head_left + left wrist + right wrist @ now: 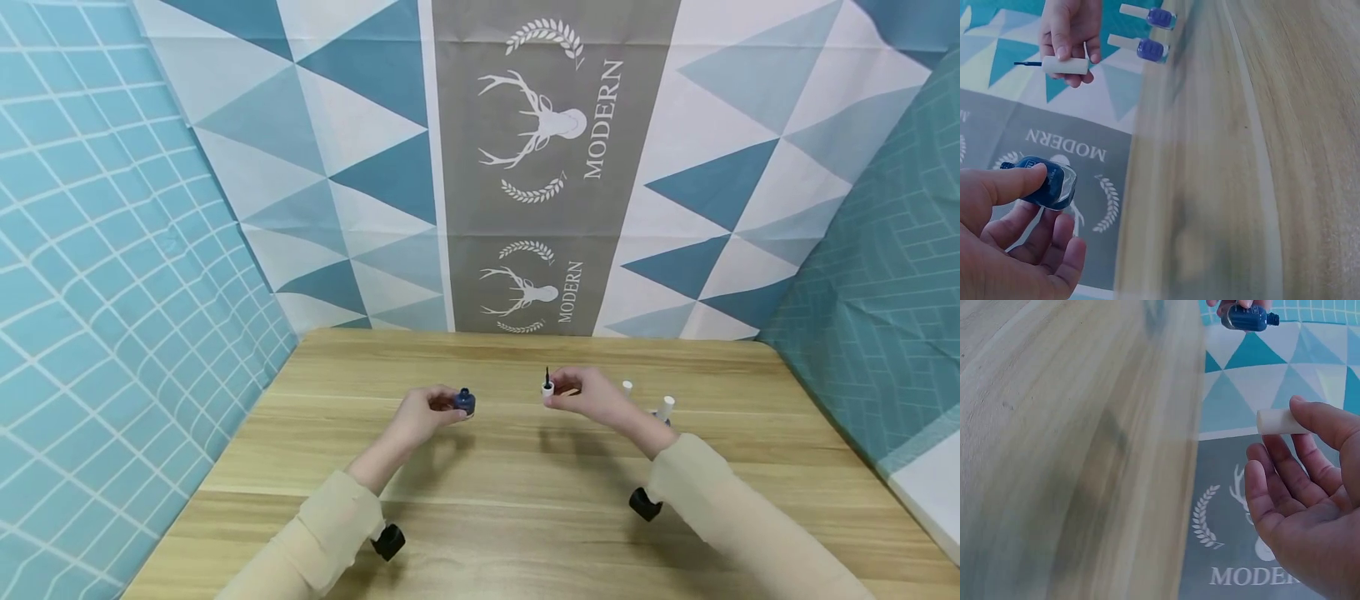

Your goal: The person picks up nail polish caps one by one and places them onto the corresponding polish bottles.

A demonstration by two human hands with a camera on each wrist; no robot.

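Observation:
My left hand (426, 410) pinches a small dark-blue nail polish bottle (465, 405) between thumb and fingers, its uncapped neck pointing up. In the left wrist view the bottle (1050, 182) shows a clear glass base under the thumb. Over to the right, my right hand (592, 395) pinches the white nail polish cap (548, 390) with its dark brush pointing up. The cap (1277, 422) lies between thumb and fingertips in the right wrist view, the other fingers loosely bent below. Both hands are above the table, with a gap between bottle and cap.
Two more nail polish bottles with white caps, one purple-blue bottle (1150, 49) and another bottle (1161, 18), stand on the wooden table (480, 500), behind and beside the right forearm. Patterned cloth (517, 167) hangs along the table's far edge, with tiled-pattern cloth (112, 250) at left.

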